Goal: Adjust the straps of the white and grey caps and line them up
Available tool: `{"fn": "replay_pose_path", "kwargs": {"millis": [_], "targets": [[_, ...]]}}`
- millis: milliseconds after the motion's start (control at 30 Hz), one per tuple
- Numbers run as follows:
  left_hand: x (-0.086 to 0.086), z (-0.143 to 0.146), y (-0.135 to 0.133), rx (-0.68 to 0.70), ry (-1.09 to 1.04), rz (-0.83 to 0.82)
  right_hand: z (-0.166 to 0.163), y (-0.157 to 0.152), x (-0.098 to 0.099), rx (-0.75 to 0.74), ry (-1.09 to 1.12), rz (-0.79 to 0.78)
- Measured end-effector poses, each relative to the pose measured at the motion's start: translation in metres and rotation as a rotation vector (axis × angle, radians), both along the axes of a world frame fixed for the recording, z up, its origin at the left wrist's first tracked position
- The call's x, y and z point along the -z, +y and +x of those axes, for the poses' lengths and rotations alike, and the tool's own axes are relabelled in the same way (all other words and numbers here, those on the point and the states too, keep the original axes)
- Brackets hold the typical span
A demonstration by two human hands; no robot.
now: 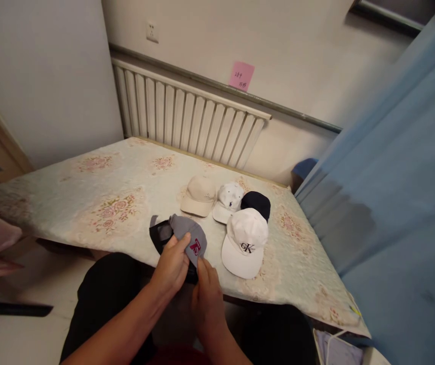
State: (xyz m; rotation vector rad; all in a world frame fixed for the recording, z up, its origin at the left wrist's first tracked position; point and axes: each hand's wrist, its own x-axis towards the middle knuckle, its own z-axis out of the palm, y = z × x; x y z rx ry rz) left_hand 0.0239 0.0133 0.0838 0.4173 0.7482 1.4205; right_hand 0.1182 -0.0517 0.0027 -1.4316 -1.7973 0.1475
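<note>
A grey baseball cap [189, 229] with a dark red emblem and a black underside is held over the front edge of the table, tilted on its side. My left hand [171, 263] is closed on it, the thumb lying across the grey crown. Closed on the cap's lower right edge, near the emblem, is my right hand [206, 291]. Beyond them lie a beige cap [201, 190], a small white cap [230, 198] and a black cap [260, 203]. A larger white cap [246, 230] with black letters rests just right of my hands, overlapping the black one.
The caps lie on a flowered cloth [65, 203] covering the table. A white radiator [187, 109] and a wall with a pink note [241, 76] stand behind. Blue curtain [399, 203] hangs along the right side. At bottom right is a container with cloth [341, 350].
</note>
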Motion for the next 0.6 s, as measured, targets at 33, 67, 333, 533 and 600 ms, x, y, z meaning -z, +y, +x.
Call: {"fn": "replay_pose_path", "kwargs": {"millis": [33,67,333,533,600], "targets": [[-0.001,-0.001,0.000,-0.001,-0.002,0.003,-0.001,-0.001,0.000,-0.002,0.007,-0.004],[-0.002,-0.002,0.000,-0.002,-0.007,0.005,-0.001,-0.001,0.000,-0.004,0.017,-0.007],[-0.011,-0.007,-0.001,-0.015,0.016,0.053,0.004,-0.001,0.004,0.009,0.048,0.014],[-0.014,-0.004,-0.007,0.005,0.013,0.069,0.008,0.003,0.006,0.059,0.083,0.049],[-0.012,0.001,-0.011,0.033,0.008,0.073,0.008,0.007,-0.001,0.110,0.082,0.086]]}}
